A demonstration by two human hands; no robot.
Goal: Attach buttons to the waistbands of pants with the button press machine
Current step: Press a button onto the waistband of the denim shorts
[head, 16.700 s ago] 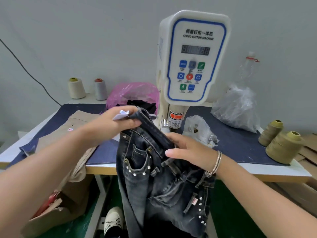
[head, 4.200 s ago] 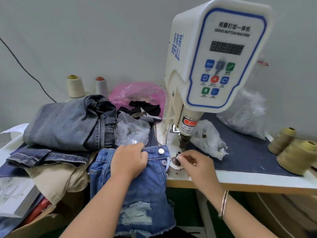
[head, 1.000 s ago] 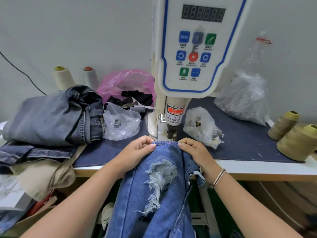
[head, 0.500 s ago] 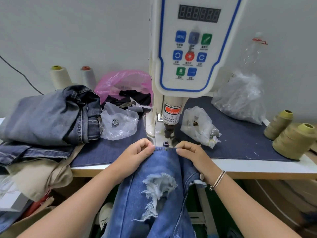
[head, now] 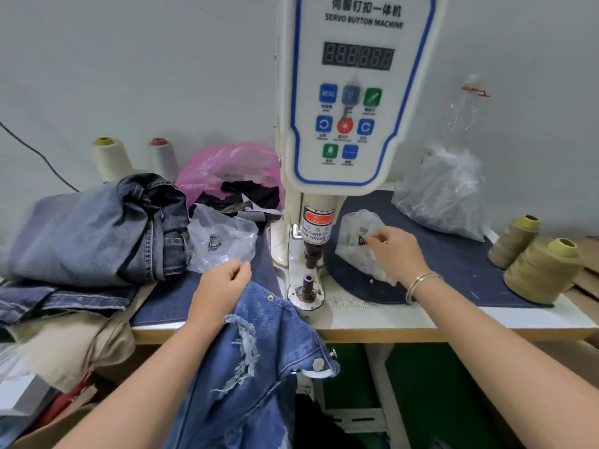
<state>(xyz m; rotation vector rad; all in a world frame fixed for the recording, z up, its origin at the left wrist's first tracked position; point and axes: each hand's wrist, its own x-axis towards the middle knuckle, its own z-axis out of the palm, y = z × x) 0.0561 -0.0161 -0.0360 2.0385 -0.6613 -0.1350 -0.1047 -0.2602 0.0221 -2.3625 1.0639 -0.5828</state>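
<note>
Denim, mid-blue and ripped, hangs off the front edge of the surface (head: 372, 322): these jeans (head: 256, 361) have their waistband up on the surface, under the left hand (head: 223, 286). That hand grips the waistband edge with curled fingers, knuckles up. A small brass stud (head: 270, 297) sits in the band just right of the left hand, and a silver button (head: 318, 363) shows lower down on the hanging part, near a belt loop.

Right of the left hand stands the press (head: 350, 102), its white head and blue-edged panel above both hands. The lower die (head: 308, 281), a short dark post on a round plate, lies between the two hands and just beside the waistband's corner; nothing lies on it.

Beyond the die, the right hand (head: 397, 251) reaches into a small clear bag (head: 355, 236), fingers bent, fingertips pinching at something small and dark inside. I cannot tell what the piece is. A metal bangle (head: 421, 281) circles that wrist.

Just past the left hand lies another clear bag (head: 223, 238) with a few metal parts. Left of it sits a denim pile (head: 90, 234) on tan cloth (head: 74, 338). Behind are two pale cones (head: 111, 157) and a pink bag (head: 233, 163). Far right of the right hand stand two olive spools (head: 541, 270), with a large clear bag (head: 444, 192) behind.
</note>
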